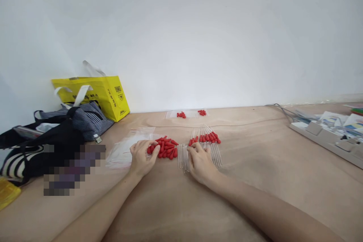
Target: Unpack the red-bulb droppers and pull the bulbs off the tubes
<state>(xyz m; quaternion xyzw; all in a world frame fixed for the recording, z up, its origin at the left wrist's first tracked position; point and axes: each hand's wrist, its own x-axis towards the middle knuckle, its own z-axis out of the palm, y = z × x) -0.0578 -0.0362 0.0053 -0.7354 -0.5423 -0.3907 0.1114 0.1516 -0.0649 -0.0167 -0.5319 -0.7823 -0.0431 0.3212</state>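
A heap of red rubber dropper bulbs (167,149) lies on the wooden table. My left hand (142,155) is at the heap's left side, thumb and fingertips closed around a red bulb. My right hand (202,164) is low over a row of thin clear dropper tubes (183,157), its fingers bent and pinched at a tube; the fingertips partly hide it. More clear tubes (217,154) show to the right of that hand. Just beyond it lie several assembled droppers (208,137), red bulbs toward me and tubes pointing away.
Clear plastic zip bags (121,151) are spread left of the heap. Near the wall lies a bag with red bulbs and tubes (187,114). A yellow shopping bag (117,98), striped bag (90,119) and black bag (56,140) stand left. A white power strip (326,140) lies right.
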